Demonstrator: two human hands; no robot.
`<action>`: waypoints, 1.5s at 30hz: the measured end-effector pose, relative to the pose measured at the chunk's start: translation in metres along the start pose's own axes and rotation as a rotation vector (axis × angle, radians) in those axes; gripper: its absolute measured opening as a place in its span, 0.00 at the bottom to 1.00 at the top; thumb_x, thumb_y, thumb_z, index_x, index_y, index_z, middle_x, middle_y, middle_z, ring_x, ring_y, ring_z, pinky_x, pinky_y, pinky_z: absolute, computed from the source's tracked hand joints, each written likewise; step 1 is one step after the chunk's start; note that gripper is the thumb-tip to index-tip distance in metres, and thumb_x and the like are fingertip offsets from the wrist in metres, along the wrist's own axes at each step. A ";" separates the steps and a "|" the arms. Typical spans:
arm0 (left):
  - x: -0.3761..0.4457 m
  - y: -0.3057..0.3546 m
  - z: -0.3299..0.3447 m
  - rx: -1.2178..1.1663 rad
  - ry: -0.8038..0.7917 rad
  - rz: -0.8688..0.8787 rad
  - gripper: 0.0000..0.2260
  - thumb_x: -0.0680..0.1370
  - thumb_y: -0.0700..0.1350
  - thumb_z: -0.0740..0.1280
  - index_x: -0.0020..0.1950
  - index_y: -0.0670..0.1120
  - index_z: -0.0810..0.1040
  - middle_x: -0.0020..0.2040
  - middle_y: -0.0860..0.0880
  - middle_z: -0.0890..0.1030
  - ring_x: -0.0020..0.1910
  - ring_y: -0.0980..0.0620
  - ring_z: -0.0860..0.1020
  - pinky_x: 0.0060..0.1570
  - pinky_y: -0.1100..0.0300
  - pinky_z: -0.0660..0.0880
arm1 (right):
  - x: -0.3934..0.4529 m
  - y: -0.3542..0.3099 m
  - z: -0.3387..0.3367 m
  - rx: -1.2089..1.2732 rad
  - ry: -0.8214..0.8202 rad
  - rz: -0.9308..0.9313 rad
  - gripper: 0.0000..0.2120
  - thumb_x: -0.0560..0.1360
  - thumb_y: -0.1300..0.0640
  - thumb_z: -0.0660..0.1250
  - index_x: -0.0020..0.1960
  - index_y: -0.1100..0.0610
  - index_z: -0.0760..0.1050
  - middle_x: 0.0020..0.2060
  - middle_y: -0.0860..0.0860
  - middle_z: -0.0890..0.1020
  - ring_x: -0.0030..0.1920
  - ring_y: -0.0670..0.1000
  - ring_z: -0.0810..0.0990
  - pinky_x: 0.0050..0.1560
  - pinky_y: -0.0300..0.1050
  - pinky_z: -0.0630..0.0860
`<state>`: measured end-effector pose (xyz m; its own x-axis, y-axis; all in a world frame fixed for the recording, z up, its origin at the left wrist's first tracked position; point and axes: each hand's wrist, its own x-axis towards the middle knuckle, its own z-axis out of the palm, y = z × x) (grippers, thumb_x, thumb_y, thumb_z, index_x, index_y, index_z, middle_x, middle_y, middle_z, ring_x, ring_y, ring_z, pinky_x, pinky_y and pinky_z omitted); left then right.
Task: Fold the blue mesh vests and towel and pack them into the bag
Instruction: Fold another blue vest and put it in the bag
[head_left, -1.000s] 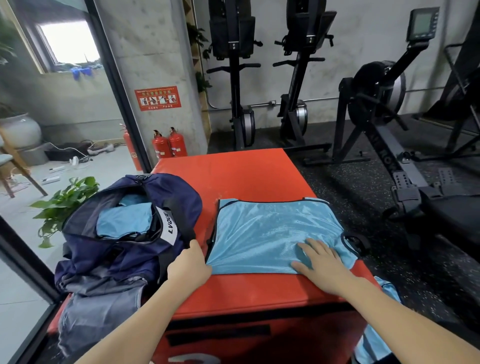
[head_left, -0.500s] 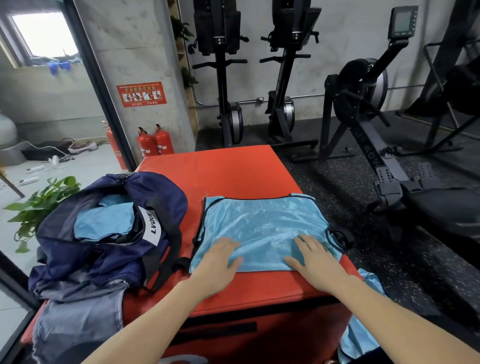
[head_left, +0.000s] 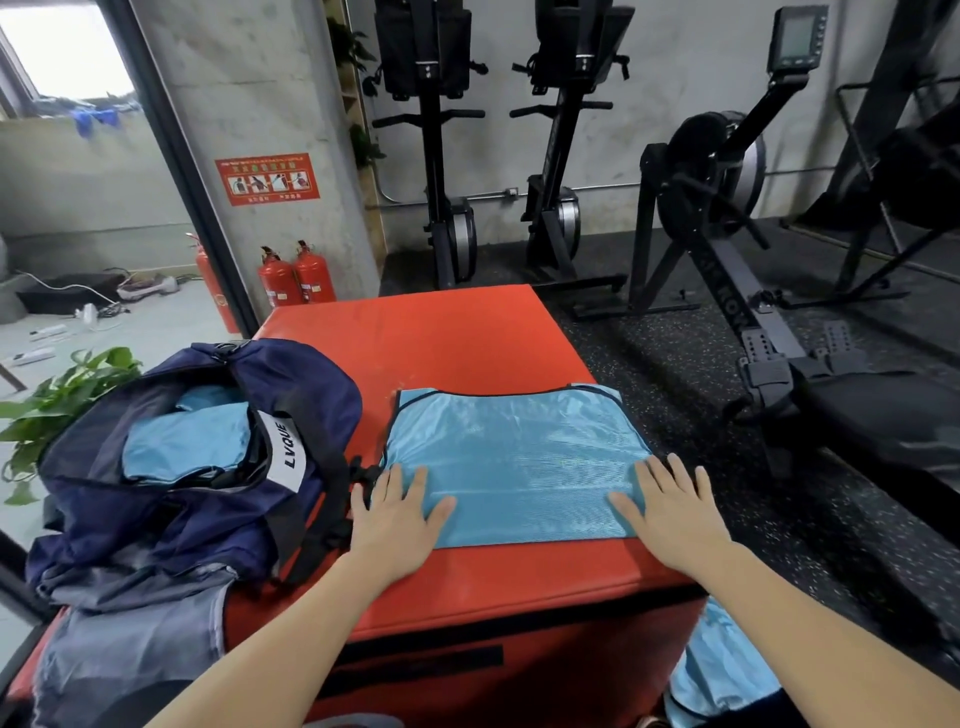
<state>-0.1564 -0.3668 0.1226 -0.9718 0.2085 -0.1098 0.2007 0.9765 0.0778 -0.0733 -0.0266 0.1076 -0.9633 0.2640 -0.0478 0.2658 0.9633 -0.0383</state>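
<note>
Left hand (head_left: 397, 514) and right hand (head_left: 670, 512) lay flat, fingers spread, on the vest's (head_left: 514, 457) near corners; bag (head_left: 171, 467) just left.

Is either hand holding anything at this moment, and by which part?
Nothing is gripped. The left hand and right hand lie flat, fingers straight, pressing the near corners of the blue mesh vest.
</note>
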 end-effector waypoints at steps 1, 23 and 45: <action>-0.004 0.003 -0.001 0.032 0.007 0.008 0.33 0.80 0.68 0.42 0.82 0.54 0.48 0.82 0.45 0.49 0.80 0.46 0.44 0.75 0.40 0.39 | 0.000 0.000 -0.001 -0.020 0.049 -0.038 0.44 0.74 0.30 0.32 0.81 0.55 0.51 0.80 0.50 0.53 0.80 0.55 0.44 0.77 0.57 0.39; -0.068 0.001 0.006 -0.183 0.066 -0.042 0.34 0.79 0.70 0.46 0.81 0.54 0.52 0.81 0.49 0.53 0.77 0.45 0.58 0.75 0.44 0.49 | -0.022 0.026 -0.028 -0.017 0.032 -0.376 0.17 0.76 0.56 0.61 0.63 0.48 0.75 0.60 0.40 0.76 0.61 0.43 0.75 0.60 0.37 0.70; 0.153 -0.018 -0.050 0.128 0.085 0.139 0.26 0.81 0.47 0.54 0.80 0.52 0.57 0.82 0.46 0.46 0.68 0.37 0.69 0.61 0.45 0.70 | -0.001 -0.058 -0.027 -0.075 0.196 -0.528 0.11 0.68 0.48 0.60 0.41 0.49 0.80 0.35 0.47 0.79 0.38 0.51 0.82 0.34 0.45 0.77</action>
<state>-0.3146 -0.3555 0.1540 -0.9396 0.3415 -0.0224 0.3422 0.9387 -0.0407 -0.0891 -0.0818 0.1370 -0.9553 -0.2574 0.1452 -0.2505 0.9660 0.0643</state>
